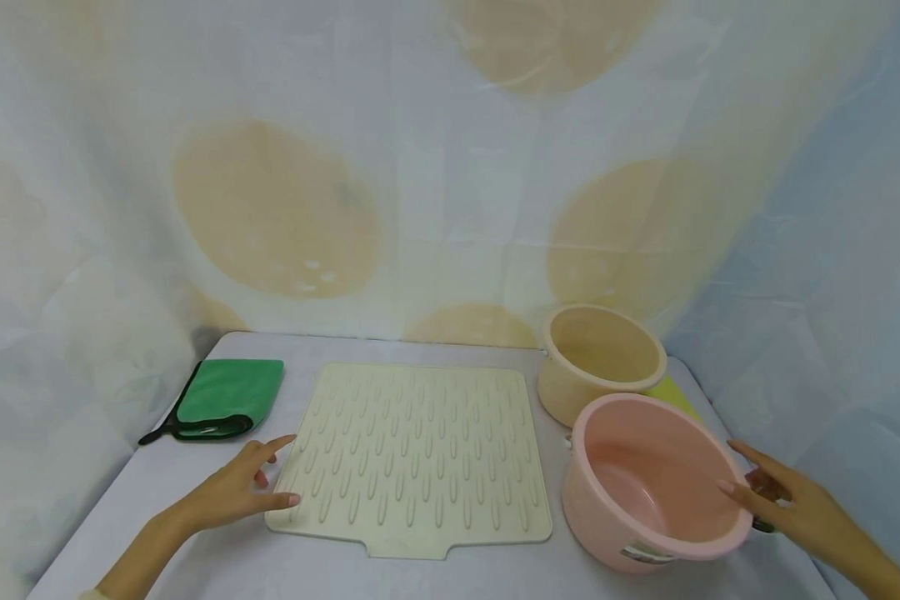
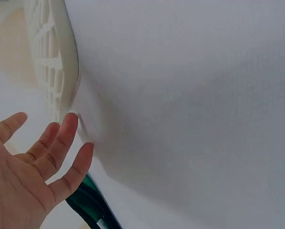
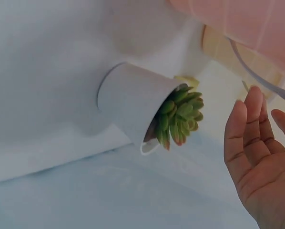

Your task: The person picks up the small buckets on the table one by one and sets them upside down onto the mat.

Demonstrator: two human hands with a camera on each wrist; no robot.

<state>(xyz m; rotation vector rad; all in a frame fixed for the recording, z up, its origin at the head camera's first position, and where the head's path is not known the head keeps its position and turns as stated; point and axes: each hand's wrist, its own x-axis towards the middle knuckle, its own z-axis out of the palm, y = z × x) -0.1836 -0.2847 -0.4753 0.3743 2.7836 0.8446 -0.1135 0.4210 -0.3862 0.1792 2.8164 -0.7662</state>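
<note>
With its fingers spread, my left hand (image 1: 232,492) is at the left edge of a cream ribbed mat (image 1: 420,537). In the left wrist view, the fingertips of the left hand (image 2: 28,176) are right by the corner of the mat (image 2: 68,52). My right hand (image 1: 802,500) is beside the right rim of a pink bucket (image 1: 600,517), its thumb overlapping the rim in the head view. The right wrist view shows the right hand (image 3: 266,167) with extended fingers close to the bucket's thin grey handle (image 3: 254,74).
A succulent (image 3: 180,117) in a white pot (image 3: 133,98) stands to the right of the pink bucket. Behind that bucket are a beige bucket (image 1: 566,396) and something yellow (image 1: 673,396). A folded green cloth (image 1: 228,387) with a black piece (image 1: 213,427) lies at the left.
</note>
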